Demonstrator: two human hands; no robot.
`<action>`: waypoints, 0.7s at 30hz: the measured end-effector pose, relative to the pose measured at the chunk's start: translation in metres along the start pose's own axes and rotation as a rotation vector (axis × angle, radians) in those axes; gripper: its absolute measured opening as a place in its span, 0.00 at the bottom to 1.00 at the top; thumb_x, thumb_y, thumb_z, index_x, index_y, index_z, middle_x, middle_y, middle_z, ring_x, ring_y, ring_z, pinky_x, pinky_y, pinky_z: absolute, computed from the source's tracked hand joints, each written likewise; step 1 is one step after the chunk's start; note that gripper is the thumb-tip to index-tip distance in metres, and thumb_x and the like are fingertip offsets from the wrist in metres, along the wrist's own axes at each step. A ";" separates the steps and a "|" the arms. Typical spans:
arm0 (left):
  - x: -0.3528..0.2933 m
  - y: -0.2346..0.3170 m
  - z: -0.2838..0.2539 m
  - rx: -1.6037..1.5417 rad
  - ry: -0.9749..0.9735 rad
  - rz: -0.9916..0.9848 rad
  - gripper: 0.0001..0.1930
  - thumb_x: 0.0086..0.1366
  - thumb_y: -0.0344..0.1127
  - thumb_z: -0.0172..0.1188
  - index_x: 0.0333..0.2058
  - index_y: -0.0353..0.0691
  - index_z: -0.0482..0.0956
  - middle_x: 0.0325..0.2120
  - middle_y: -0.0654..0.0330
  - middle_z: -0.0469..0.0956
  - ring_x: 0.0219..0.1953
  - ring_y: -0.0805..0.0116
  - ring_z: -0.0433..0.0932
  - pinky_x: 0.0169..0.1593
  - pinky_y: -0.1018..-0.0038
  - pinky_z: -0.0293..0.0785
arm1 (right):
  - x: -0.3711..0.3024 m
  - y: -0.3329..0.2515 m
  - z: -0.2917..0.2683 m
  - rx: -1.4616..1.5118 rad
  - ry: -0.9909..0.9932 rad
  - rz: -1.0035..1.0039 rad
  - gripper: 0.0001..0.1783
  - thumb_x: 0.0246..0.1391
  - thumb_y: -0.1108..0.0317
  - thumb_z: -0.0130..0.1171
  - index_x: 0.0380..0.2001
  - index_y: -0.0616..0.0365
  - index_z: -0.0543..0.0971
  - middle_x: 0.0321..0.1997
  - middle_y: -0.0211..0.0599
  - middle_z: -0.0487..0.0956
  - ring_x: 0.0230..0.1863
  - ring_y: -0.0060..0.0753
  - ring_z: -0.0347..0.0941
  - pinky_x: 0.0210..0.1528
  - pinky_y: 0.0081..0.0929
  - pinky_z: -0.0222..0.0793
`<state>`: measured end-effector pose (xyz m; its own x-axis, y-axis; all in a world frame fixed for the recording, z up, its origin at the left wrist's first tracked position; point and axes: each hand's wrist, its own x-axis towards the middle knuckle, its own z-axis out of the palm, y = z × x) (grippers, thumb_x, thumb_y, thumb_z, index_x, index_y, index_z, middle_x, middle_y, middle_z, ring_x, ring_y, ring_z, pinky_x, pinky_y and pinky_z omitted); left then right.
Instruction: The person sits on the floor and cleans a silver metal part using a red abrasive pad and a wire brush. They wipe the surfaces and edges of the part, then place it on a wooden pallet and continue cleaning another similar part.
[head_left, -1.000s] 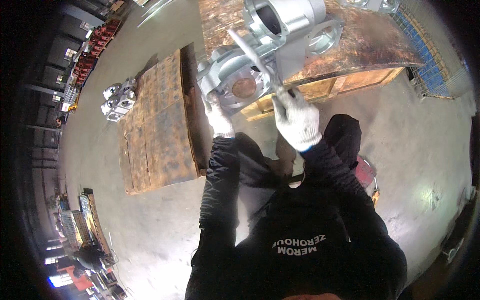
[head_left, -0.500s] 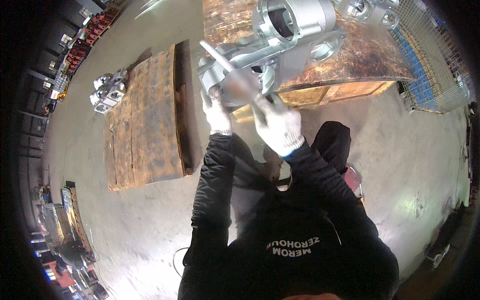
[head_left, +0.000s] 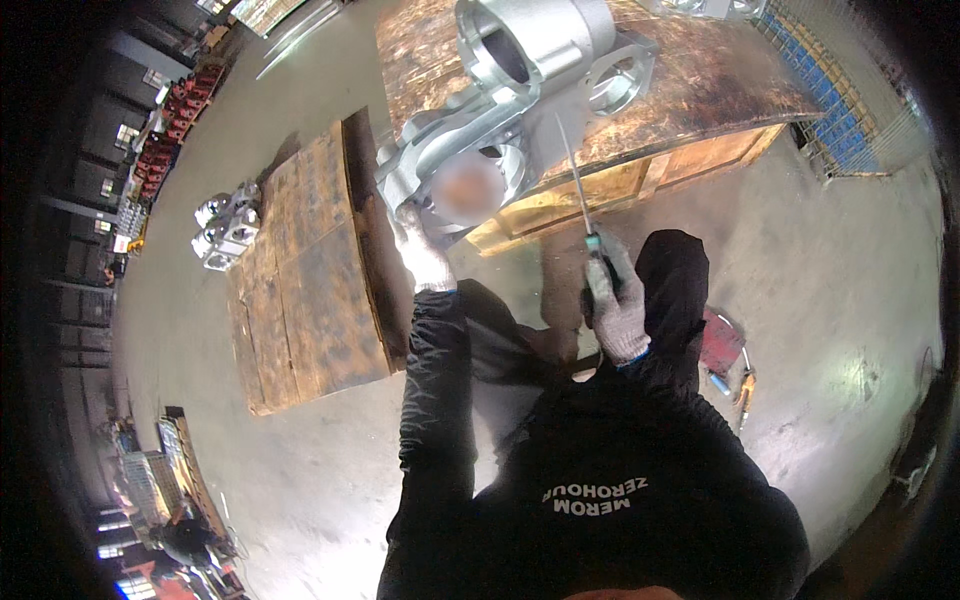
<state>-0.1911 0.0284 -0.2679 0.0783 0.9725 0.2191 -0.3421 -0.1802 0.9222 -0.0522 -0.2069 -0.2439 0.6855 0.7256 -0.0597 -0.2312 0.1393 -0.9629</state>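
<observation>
A large silver-grey metal casting (head_left: pixel 555 120) with several round bores rests on a wooden crate top, tilted toward me. My left hand (head_left: pixel 424 255), in a white knit glove, grips its near left edge; some fingers are hidden behind the metal. A blurred patch covers part of the near bore. Below and right of the casting, my gloved right hand (head_left: pixel 618 305) is closed round the green and black handle of a long thin-shafted tool (head_left: pixel 580 195). Its shaft points up and away, the tip in front of the casting; whether it touches cannot be told.
The wooden crate (head_left: pixel 700 105) carries the casting. Another low wooden crate (head_left: pixel 310 270) stands left, with a similar casting (head_left: pixel 228 228) beyond it. A wire cage (head_left: pixel 850 120) is at the far right. A red object (head_left: pixel 720 342) and an orange-handled tool (head_left: pixel 746 390) lie near my right leg.
My right hand has drawn back from the near bore, down and to the right, bringing the long tool into plain view. The left hand stays on the casting while the view shifts slightly.
</observation>
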 end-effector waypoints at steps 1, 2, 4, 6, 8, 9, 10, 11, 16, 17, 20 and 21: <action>-0.004 0.012 0.009 0.004 -0.030 0.046 0.33 0.73 0.62 0.56 0.62 0.39 0.71 0.52 0.57 0.77 0.55 0.61 0.75 0.52 0.63 0.80 | -0.001 -0.009 0.007 0.112 -0.007 0.104 0.23 0.72 0.70 0.53 0.68 0.56 0.70 0.36 0.25 0.75 0.26 0.13 0.65 0.27 0.14 0.62; 0.000 0.005 0.003 0.029 -0.046 0.059 0.34 0.73 0.62 0.55 0.62 0.39 0.71 0.52 0.57 0.77 0.55 0.61 0.75 0.51 0.63 0.80 | 0.000 0.002 0.014 0.065 -0.031 0.013 0.24 0.73 0.68 0.53 0.69 0.54 0.69 0.33 0.23 0.74 0.24 0.13 0.65 0.24 0.14 0.62; -0.003 0.009 0.011 0.054 -0.039 0.068 0.35 0.72 0.65 0.55 0.62 0.38 0.71 0.52 0.56 0.76 0.54 0.61 0.74 0.53 0.63 0.77 | 0.004 0.026 0.026 -0.027 -0.057 -0.172 0.24 0.74 0.65 0.52 0.70 0.50 0.68 0.29 0.21 0.71 0.19 0.12 0.64 0.18 0.15 0.60; -0.008 0.013 0.018 0.055 0.013 0.091 0.37 0.72 0.67 0.54 0.61 0.37 0.71 0.52 0.55 0.76 0.54 0.62 0.74 0.57 0.63 0.73 | -0.008 0.017 0.047 -0.093 -0.031 -0.290 0.24 0.72 0.70 0.53 0.68 0.56 0.70 0.30 0.22 0.73 0.23 0.12 0.66 0.24 0.15 0.65; -0.003 0.009 0.005 0.146 0.023 0.134 0.39 0.72 0.68 0.53 0.61 0.34 0.71 0.52 0.54 0.77 0.54 0.63 0.74 0.60 0.64 0.69 | -0.024 0.000 0.064 0.082 -0.032 -0.106 0.23 0.70 0.75 0.54 0.67 0.62 0.72 0.31 0.23 0.75 0.27 0.12 0.69 0.30 0.15 0.69; 0.000 0.001 0.002 0.154 0.066 0.152 0.39 0.72 0.68 0.52 0.61 0.33 0.72 0.52 0.54 0.77 0.54 0.63 0.74 0.60 0.64 0.69 | -0.028 -0.005 0.065 0.235 -0.065 0.008 0.24 0.70 0.75 0.55 0.68 0.61 0.72 0.32 0.26 0.77 0.27 0.14 0.71 0.32 0.15 0.70; 0.002 -0.004 0.002 0.164 0.112 0.169 0.39 0.72 0.68 0.52 0.60 0.33 0.72 0.52 0.54 0.77 0.54 0.63 0.74 0.60 0.64 0.69 | -0.033 -0.010 0.065 0.385 -0.081 0.127 0.25 0.69 0.75 0.57 0.68 0.61 0.72 0.33 0.28 0.80 0.28 0.16 0.73 0.34 0.15 0.71; 0.004 -0.008 -0.001 0.172 0.125 0.170 0.39 0.72 0.68 0.52 0.60 0.33 0.72 0.52 0.53 0.77 0.54 0.63 0.74 0.60 0.64 0.69 | -0.032 -0.005 0.065 0.273 -0.050 0.055 0.25 0.69 0.74 0.57 0.68 0.60 0.72 0.33 0.28 0.81 0.28 0.16 0.73 0.34 0.15 0.71; -0.001 -0.004 0.005 0.202 0.016 0.079 0.38 0.74 0.67 0.50 0.64 0.36 0.70 0.54 0.56 0.75 0.54 0.64 0.72 0.62 0.63 0.66 | -0.027 0.000 0.054 0.333 -0.042 0.059 0.24 0.68 0.74 0.60 0.66 0.56 0.74 0.30 0.24 0.79 0.26 0.14 0.72 0.29 0.16 0.69; 0.000 -0.004 -0.001 0.212 0.031 0.066 0.38 0.74 0.67 0.50 0.64 0.37 0.69 0.53 0.57 0.74 0.54 0.64 0.72 0.63 0.64 0.66 | -0.028 -0.007 0.052 0.429 -0.079 0.113 0.23 0.67 0.74 0.60 0.65 0.55 0.75 0.30 0.23 0.79 0.26 0.14 0.71 0.28 0.16 0.68; 0.009 -0.021 -0.022 0.231 0.115 0.048 0.36 0.74 0.66 0.51 0.61 0.38 0.71 0.50 0.59 0.74 0.53 0.65 0.72 0.63 0.64 0.65 | -0.025 -0.017 0.045 0.457 -0.132 0.247 0.21 0.68 0.73 0.59 0.63 0.54 0.77 0.29 0.21 0.77 0.25 0.13 0.69 0.26 0.15 0.65; 0.009 -0.022 -0.027 0.232 0.135 0.057 0.35 0.74 0.66 0.51 0.60 0.38 0.72 0.49 0.59 0.75 0.52 0.65 0.72 0.62 0.65 0.65 | -0.024 -0.014 0.043 0.424 -0.144 0.287 0.21 0.68 0.73 0.59 0.62 0.53 0.77 0.29 0.20 0.77 0.25 0.13 0.69 0.25 0.15 0.64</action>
<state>-0.2082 0.0454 -0.2947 -0.0653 0.9679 0.2425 -0.1179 -0.2488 0.9613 -0.0945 -0.1973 -0.2175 0.4586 0.8558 -0.2393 -0.6745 0.1599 -0.7208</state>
